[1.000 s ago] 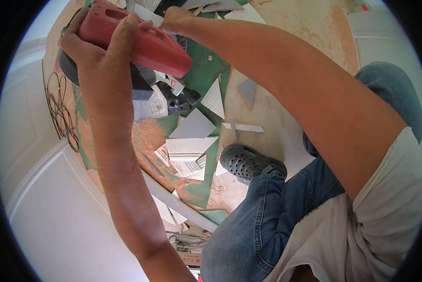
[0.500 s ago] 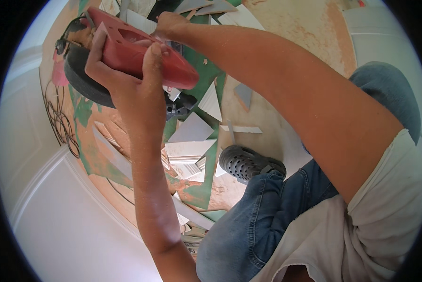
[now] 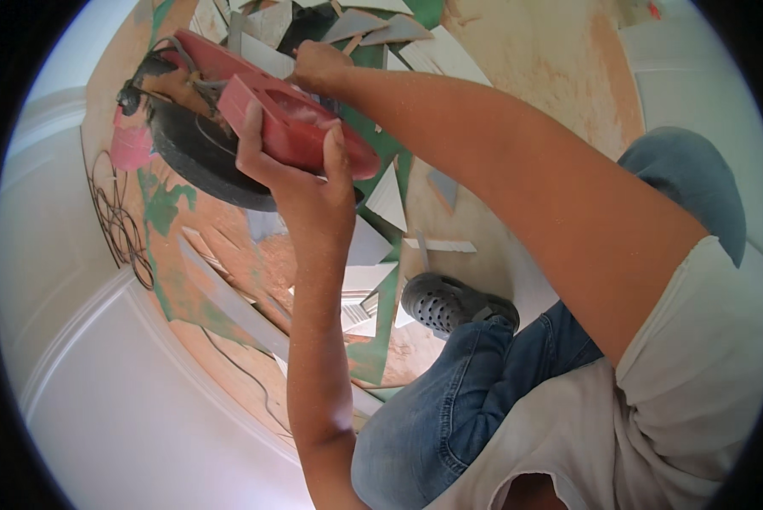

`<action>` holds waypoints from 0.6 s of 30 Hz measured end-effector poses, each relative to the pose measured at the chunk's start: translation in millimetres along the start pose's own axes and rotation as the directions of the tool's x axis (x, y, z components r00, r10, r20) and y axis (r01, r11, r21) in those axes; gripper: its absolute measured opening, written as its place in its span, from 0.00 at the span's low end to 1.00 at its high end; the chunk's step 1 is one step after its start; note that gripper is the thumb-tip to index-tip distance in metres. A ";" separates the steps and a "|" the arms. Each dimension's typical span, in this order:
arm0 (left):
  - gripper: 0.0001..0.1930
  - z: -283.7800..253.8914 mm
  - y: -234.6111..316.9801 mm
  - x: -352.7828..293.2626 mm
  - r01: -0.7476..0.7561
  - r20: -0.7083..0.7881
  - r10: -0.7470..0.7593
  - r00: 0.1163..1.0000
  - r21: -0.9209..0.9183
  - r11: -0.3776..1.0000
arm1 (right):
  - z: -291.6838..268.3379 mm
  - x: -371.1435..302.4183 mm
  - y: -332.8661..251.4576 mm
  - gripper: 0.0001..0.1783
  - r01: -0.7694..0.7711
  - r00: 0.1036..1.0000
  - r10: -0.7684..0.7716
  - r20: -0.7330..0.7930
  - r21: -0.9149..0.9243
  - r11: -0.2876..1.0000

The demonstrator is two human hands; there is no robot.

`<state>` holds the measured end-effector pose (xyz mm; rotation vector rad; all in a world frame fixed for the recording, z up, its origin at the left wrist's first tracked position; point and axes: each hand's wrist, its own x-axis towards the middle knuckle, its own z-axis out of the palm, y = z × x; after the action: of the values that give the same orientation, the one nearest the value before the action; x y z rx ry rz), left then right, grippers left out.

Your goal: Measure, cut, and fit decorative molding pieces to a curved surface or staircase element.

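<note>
At the upper left is a red-and-black power saw (image 3: pixel 284 127), with a long red housing, a rounded black body (image 3: pixel 199 157) and loose wiring at its far end. My left hand (image 3: pixel 305 187) is closed around the red housing, index finger on its near side and thumb over its right part. My right hand (image 3: pixel 320 68) is curled beyond the saw, close to a white strip of moulding (image 3: pixel 262 55). Its fingertips are hidden, so what it grips cannot be made out.
Cut pieces of white and grey moulding (image 3: pixel 387 200) lie scattered over a dusty green sheet (image 3: pixel 369 361). A coiled black cable (image 3: pixel 118 217) rests by the white panelled wall (image 3: pixel 135 365). My foot in a grey clog (image 3: pixel 449 302) is on the floor near the offcuts.
My left hand has shifted right along the red housing, uncovering more of its far end. The saw sits slightly lower and farther right in view. My right hand has barely moved.
</note>
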<state>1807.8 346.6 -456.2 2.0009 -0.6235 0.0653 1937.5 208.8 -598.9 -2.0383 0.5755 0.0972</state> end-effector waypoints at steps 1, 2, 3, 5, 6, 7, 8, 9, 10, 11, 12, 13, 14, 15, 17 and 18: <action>0.44 -3.0 0.8 1.2 -0.010 -0.006 0.010 1.000 0.005 1.000 | -0.3 -2.1 -1.5 0.43 0.007 1.000 -0.007 0.009 0.020 1.000; 0.42 -5.7 3.9 5.7 -0.009 -0.007 0.009 1.000 0.058 0.998 | -2.2 -1.3 -3.1 0.43 -0.008 0.999 0.008 0.042 0.011 1.000; 0.40 -9.5 7.5 10.9 -0.007 -0.009 0.008 1.000 0.113 0.994 | -3.7 -1.9 -3.7 0.43 0.005 0.999 -0.005 0.039 0.013 1.000; 0.39 -31.7 27.0 37.6 0.074 0.021 -0.074 0.997 -0.003 0.997 | -3.0 -9.3 -8.4 0.42 -0.044 0.996 0.044 0.074 -0.004 0.999; 0.37 -42.4 40.6 57.7 0.167 0.070 -0.159 0.985 -0.128 0.978 | -2.8 -7.3 -10.9 0.43 -0.133 0.990 0.134 0.048 -0.024 0.991; 0.34 -56.4 48.3 80.8 0.185 0.067 -0.179 0.982 -0.091 0.979 | -8.4 -4.4 -11.9 0.43 -0.114 0.993 0.115 0.038 -0.029 0.993; 0.32 -73.3 52.1 105.7 0.217 0.062 -0.214 0.975 -0.040 0.975 | -9.1 -5.1 -11.7 0.43 -0.110 0.994 0.111 0.018 -0.034 0.993; 0.32 -81.6 56.4 127.9 0.286 0.108 -0.270 0.957 -0.186 0.940 | -10.2 -6.3 -6.5 0.44 -0.111 0.994 0.111 0.000 -0.044 0.993; 0.31 -92.5 56.4 150.6 0.354 0.155 -0.320 0.934 -0.320 0.879 | -11.2 -9.0 -7.1 0.46 -0.124 0.991 0.126 0.047 -0.055 0.991; 0.28 -110.7 56.3 176.1 0.380 0.161 -0.348 0.924 -0.269 0.885 | -8.8 -11.6 -13.4 0.46 -0.100 0.992 0.103 0.070 -0.046 0.994; 0.24 -124.2 53.5 204.2 0.402 0.171 -0.369 0.913 -0.230 0.886 | -10.2 -10.4 -14.1 0.47 -0.122 0.990 0.125 0.061 -0.048 0.991; 0.24 -136.1 49.6 233.2 0.395 0.150 -0.369 0.917 -0.224 0.891 | -10.8 -6.8 -14.4 0.48 -0.144 0.988 0.146 0.052 -0.050 0.988; 0.22 -146.4 46.0 262.4 0.417 0.235 -0.385 0.892 -0.104 0.903 | -11.1 -0.5 -11.6 0.49 -0.153 0.986 0.156 0.052 -0.060 0.986; 0.21 -150.6 32.2 284.3 0.431 0.321 -0.411 0.853 0.009 0.902 | -10.1 2.1 -3.2 0.49 -0.145 0.987 0.149 0.054 -0.070 0.987; 0.20 -177.6 13.4 318.6 0.448 0.261 -0.443 0.857 0.047 0.893 | 2.1 -0.9 -14.5 0.48 -0.118 0.990 0.122 0.077 -0.063 0.991; 0.20 -178.6 5.3 325.3 0.466 0.240 -0.462 0.853 0.047 0.884 | 0.2 -3.5 -12.3 0.47 -0.135 0.985 0.138 0.105 -0.036 0.990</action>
<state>2125.0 364.7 -264.2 2.1119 -0.2716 -0.4870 1939.9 215.2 -588.2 -2.0063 0.6483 0.2966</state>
